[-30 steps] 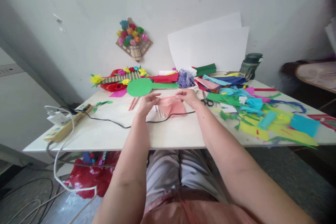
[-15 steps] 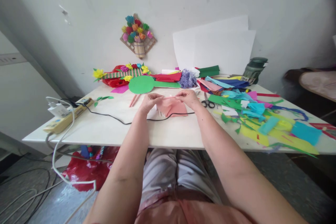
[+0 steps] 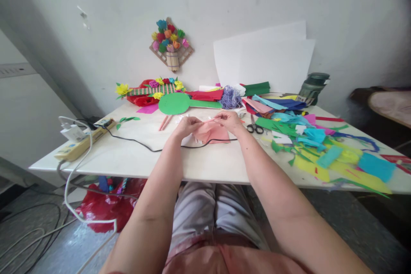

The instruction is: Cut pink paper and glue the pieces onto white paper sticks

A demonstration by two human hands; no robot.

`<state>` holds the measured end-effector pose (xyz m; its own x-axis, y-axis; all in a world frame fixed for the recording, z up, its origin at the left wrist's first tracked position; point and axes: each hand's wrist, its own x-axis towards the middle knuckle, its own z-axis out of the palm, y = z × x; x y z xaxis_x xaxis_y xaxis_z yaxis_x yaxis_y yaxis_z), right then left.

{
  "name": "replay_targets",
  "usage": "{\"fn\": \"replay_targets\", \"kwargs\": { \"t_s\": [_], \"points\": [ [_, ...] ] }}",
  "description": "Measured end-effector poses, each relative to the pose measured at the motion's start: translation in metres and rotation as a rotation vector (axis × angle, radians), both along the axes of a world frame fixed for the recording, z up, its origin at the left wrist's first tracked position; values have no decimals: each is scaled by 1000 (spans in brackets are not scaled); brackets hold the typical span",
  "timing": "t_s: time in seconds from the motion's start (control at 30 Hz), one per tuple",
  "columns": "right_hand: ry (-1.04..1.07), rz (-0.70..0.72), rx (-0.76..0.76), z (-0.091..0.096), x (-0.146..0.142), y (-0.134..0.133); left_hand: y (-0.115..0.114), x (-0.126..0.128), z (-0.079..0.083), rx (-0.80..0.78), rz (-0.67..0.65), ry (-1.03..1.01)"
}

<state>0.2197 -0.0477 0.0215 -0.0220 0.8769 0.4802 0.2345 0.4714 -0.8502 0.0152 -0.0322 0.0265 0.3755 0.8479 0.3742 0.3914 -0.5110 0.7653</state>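
Note:
Over the middle of the table, my left hand (image 3: 188, 126) pinches one end of a thin pink paper roll (image 3: 206, 121). The fingers of my right hand (image 3: 228, 120) are closed on its other end, so it lies roughly level between them. Right below and behind the hands is a salmon-pink sheet of crepe paper (image 3: 215, 132), with small white pieces by its left edge. Two slim pink sticks (image 3: 165, 123) lie left of my left hand. Black-handled scissors (image 3: 254, 128) rest just right of my right hand.
A black cord (image 3: 135, 141) crosses the table beneath my wrists from a power strip (image 3: 84, 139). Coloured paper scraps (image 3: 321, 150) cover the right side. Behind lie a green paddle-shaped piece (image 3: 174, 103), purple yarn (image 3: 230, 97) and a flower-decorated craft (image 3: 150, 90). A dark bottle (image 3: 313, 88) stands back right.
Both hands stay pinched on the pink roll, with only a slight shift of the fingers. The whole view has moved a little, so the scene sits slightly further right.

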Motion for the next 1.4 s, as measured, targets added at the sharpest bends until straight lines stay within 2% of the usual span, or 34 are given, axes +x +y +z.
{"fn": "replay_targets", "kwargs": {
  "t_s": [0.27, 0.53, 0.73, 1.07, 1.4],
  "points": [
    [116, 97, -90, -1, 2, 0, 4, 1, -3, 89, 41, 29],
    [167, 42, -149, -2, 2, 3, -5, 8, 2, 94, 59, 23],
    [204, 31, -103, -2, 1, 2, -8, 8, 3, -22, -20, -24],
    [136, 36, -79, 0, -2, -1, -7, 0, -1, -234, -163, -99],
    [138, 30, -50, -1, -4, 0, -5, -1, -1, -241, -210, -71]
  ]
}}
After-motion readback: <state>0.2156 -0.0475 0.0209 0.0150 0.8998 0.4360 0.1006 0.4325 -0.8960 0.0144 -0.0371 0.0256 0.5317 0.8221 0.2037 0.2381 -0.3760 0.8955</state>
